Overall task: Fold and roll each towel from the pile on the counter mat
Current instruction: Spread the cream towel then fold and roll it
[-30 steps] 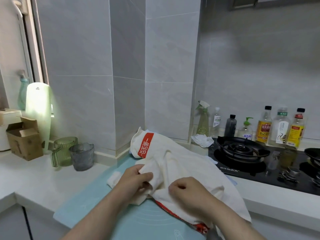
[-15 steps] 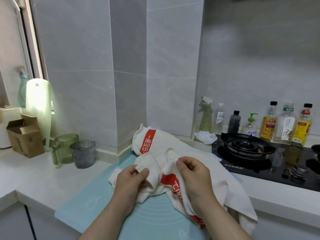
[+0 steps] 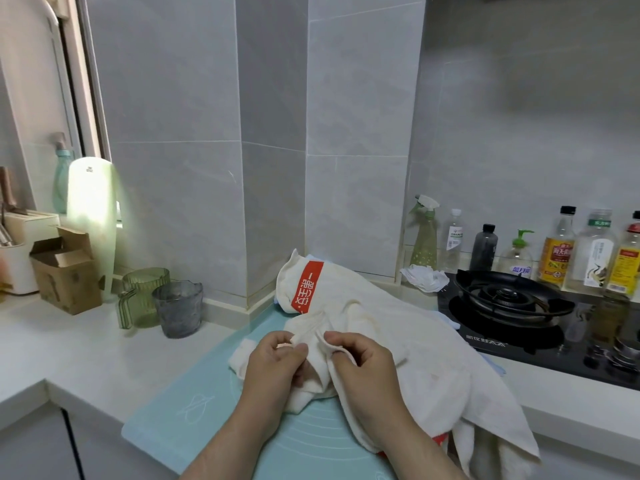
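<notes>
1. While your L hand [image 3: 277, 362] & R hand [image 3: 363, 372] pinch a fold of towel [image 3: 320, 356], fingers curled on it, the pile [image 3: 398, 327] sits at the mat's [image 3: 194, 420] far-right corner.
2. Risk: the pile overhangs the counter's [image 3: 86, 351] front edge; if you tug hard, its weight could drag it off.

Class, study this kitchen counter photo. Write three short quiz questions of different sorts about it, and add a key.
1. True or false: the left hand and right hand both pinch the cream towel.
2. Beneath the hands lies a: A teal mat; B wooden board; C metal tray.
3. What colour is the cup beside the grey cup?
Key: 1 true; 2 A; 3 green.
</notes>
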The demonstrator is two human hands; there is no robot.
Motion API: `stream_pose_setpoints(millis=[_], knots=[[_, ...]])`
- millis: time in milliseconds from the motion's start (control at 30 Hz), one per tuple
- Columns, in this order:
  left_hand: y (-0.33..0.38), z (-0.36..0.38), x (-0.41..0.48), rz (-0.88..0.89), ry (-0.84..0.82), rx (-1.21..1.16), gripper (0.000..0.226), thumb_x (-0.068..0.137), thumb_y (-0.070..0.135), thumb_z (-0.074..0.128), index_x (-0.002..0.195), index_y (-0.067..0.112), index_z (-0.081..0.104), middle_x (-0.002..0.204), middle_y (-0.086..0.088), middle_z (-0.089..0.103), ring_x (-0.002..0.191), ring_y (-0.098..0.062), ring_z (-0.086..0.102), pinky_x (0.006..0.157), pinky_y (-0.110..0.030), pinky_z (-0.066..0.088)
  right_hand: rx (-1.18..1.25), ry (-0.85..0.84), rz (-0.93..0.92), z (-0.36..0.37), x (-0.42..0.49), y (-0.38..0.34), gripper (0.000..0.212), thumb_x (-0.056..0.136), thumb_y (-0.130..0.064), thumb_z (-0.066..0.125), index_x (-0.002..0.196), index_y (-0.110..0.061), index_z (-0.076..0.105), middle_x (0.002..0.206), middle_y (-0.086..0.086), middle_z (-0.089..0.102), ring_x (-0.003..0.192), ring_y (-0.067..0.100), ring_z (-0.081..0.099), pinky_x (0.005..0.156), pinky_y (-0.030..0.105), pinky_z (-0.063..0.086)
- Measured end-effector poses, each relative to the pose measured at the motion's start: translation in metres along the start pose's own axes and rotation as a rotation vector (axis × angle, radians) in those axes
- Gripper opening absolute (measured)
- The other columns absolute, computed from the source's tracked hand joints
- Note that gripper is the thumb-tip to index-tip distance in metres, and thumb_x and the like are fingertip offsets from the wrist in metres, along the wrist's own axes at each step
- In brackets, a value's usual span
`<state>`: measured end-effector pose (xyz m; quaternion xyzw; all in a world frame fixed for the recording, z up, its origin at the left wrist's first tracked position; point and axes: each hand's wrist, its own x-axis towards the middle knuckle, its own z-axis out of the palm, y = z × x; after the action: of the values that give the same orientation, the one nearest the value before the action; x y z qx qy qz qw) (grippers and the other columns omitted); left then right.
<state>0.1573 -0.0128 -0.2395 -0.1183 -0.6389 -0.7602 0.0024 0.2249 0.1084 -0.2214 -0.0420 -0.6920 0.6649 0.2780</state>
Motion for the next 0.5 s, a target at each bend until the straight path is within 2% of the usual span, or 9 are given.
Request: stream_pose_setpoints(millis=[133,233,367,500], knots=[[-0.0001,-0.0015,0.0004,0.0,-0.008,-0.019,0.007,0.091,0.004,0.06,0.086,0.003,0.066,0.062,-0.01,0.061,0.058,-0.02,0.051,0.059,-0.031,0.045,-0.02,-0.002,-0.017,0.0001,-0.0024,0.0077,0.023,0.084,0.002,0.065,0.094,-0.016,0.076,0.09,-0.011,0.075,0.088,0.003,0.069,0.073,0.012,0.051],[-0.0021,-0.0008,0.0005,0.017,-0.026,0.035,0.011,0.087,0.006,0.063,0.082,0.0,0.072,0.061,-0.006,0.059,0.058,-0.014,0.05,0.058,-0.028,0.041,-0.01,0.032,-0.053,0.0023,-0.0046,0.0112,0.022,0.086,0.001,0.064,0.09,-0.018,0.076,0.091,-0.012,0.075,0.09,0.002,0.069,0.078,0.015,0.052],[0.0009,-0.001,-0.0012,0.051,-0.059,0.101,0.034,0.072,0.022,0.063,0.074,-0.012,0.059,0.061,-0.01,0.047,0.06,-0.017,0.04,0.057,-0.029,0.032,-0.031,0.003,-0.099,0.0027,-0.0084,0.0091,0.03,0.087,0.004,0.062,0.087,-0.023,0.076,0.095,-0.018,0.074,0.096,-0.003,0.067,0.086,0.013,0.051],[0.0014,-0.0018,-0.0018,0.021,-0.108,0.088,0.015,0.085,0.007,0.063,0.079,-0.004,0.07,0.066,-0.013,0.057,0.064,-0.018,0.047,0.06,-0.03,0.037,-0.072,-0.054,-0.103,0.0021,-0.0091,0.0081,0.032,0.088,0.006,0.058,0.085,-0.022,0.076,0.096,-0.02,0.073,0.097,-0.005,0.065,0.085,0.011,0.049]])
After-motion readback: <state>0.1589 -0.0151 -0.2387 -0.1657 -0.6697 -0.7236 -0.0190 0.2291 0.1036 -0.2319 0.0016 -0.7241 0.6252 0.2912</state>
